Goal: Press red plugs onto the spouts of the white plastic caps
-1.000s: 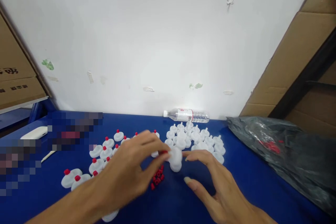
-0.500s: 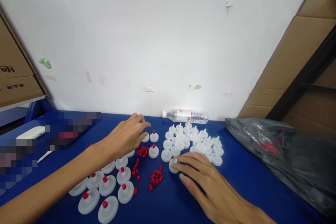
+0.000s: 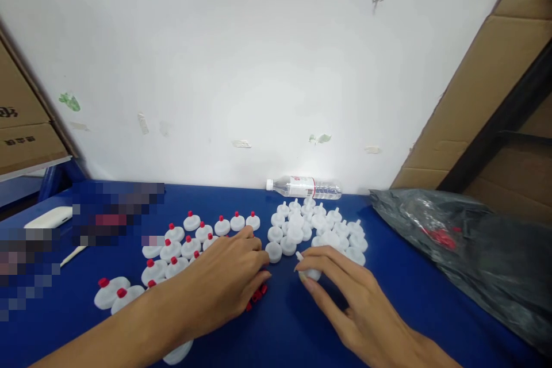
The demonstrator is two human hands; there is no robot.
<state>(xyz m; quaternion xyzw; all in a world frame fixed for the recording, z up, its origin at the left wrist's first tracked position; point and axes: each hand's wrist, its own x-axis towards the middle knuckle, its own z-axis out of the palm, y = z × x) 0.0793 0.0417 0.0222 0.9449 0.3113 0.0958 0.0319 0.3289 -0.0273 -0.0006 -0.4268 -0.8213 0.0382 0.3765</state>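
My left hand (image 3: 224,282) lies palm down over a small heap of loose red caps (image 3: 257,294), its fingers curled onto them; what the fingertips pinch is hidden. My right hand (image 3: 345,293) grips a white plastic disc piece (image 3: 309,271) between thumb and fingers, just above the blue table (image 3: 284,333). A pile of plain white disc pieces (image 3: 319,229) lies just beyond my right hand. White discs fitted with red caps (image 3: 190,238) are spread out to the left of my left hand.
A clear water bottle (image 3: 304,188) lies on its side against the white wall. A black plastic bag (image 3: 470,253) with red bits inside fills the right of the table. Cardboard boxes (image 3: 495,98) stand at right and far left. A white object (image 3: 47,217) lies at left.
My left hand came back from the far capped discs to the red caps near me. My right hand lifted one white disc from the pile's edge and drew it closer.
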